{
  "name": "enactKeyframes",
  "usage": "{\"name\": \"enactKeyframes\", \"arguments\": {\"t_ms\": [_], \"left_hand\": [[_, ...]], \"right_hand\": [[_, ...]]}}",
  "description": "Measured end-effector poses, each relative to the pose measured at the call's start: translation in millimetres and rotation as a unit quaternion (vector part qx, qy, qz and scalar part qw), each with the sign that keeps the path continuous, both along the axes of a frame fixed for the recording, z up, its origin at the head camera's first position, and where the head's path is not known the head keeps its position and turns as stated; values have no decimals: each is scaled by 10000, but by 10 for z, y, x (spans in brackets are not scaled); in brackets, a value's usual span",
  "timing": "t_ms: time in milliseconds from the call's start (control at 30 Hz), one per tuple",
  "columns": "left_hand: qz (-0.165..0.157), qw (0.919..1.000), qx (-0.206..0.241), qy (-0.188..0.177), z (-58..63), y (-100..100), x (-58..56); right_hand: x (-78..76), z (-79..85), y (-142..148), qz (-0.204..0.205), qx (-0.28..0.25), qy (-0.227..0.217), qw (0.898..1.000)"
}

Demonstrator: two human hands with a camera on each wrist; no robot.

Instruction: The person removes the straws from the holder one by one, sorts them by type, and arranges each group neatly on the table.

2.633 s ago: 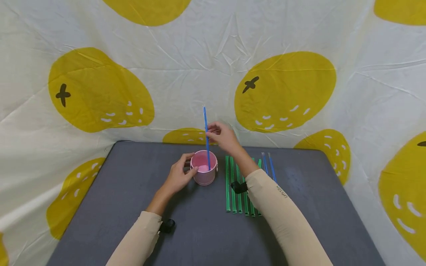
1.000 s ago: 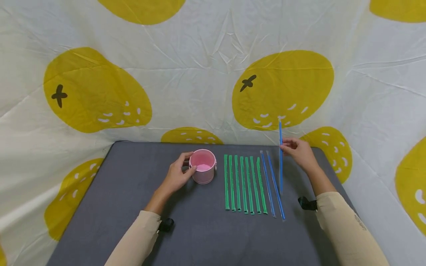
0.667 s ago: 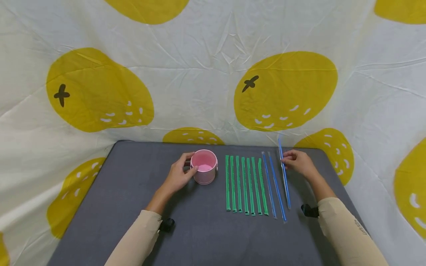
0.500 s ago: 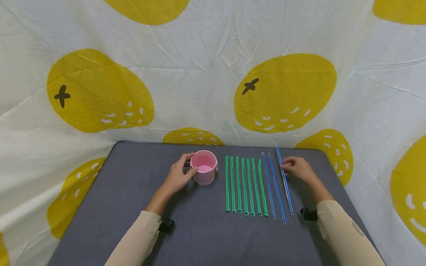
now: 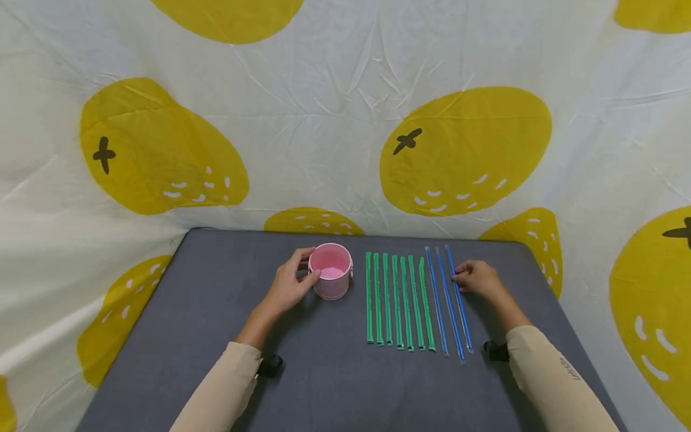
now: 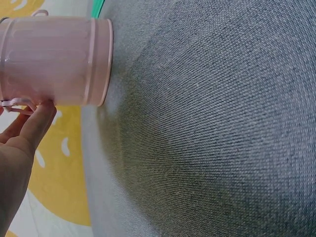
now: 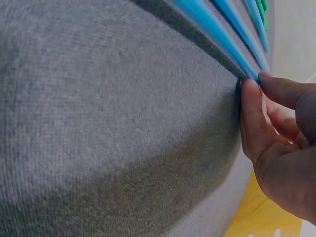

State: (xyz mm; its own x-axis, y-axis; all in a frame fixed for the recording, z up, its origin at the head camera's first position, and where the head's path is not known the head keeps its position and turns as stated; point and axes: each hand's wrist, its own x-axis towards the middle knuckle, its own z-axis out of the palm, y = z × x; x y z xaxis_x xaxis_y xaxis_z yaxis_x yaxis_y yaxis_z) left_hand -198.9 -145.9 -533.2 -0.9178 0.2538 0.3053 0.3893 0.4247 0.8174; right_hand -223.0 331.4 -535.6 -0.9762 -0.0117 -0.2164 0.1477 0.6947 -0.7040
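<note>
My right hand [image 5: 479, 280] pinches a blue drinking straw [image 5: 461, 312] in a clear wrapper near its far end. The straw lies along the dark table, and in the right wrist view thumb and finger meet at the tip of the straw [image 7: 212, 29]. Just left of it lie two more blue straws [image 5: 436, 303]. With thumb and fingers, my left hand [image 5: 288, 285] holds a small pink bucket [image 5: 332, 288] by its left side. The bucket stands upright; its visible inside shows no straw. In the left wrist view, fingertips touch the bucket's wall [image 6: 54, 59] beside a handle lug.
Several thin green-wrapped sticks [image 5: 388, 300] lie in a row between the bucket and the blue straws. The grey tabletop [image 5: 335, 372] ends at a back edge against a white cloth [image 5: 318, 144] printed with yellow fruit.
My right hand took the blue straw out of the bucket, carried it right and lowered it from upright to flat beside the other blue straws. My left hand stayed on the bucket.
</note>
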Motion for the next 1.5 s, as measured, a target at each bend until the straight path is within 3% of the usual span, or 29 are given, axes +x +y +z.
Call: {"name": "enactKeyframes", "arguments": {"t_ms": [567,1500], "left_hand": [[-23,10000,61,-20,11,4,1],[29,10000,59,-27,12,2,-13]], "right_hand": [[66,-30,-82,-222,304,122,9992],[94,-11,-85,-195,571,162,9980]]}}
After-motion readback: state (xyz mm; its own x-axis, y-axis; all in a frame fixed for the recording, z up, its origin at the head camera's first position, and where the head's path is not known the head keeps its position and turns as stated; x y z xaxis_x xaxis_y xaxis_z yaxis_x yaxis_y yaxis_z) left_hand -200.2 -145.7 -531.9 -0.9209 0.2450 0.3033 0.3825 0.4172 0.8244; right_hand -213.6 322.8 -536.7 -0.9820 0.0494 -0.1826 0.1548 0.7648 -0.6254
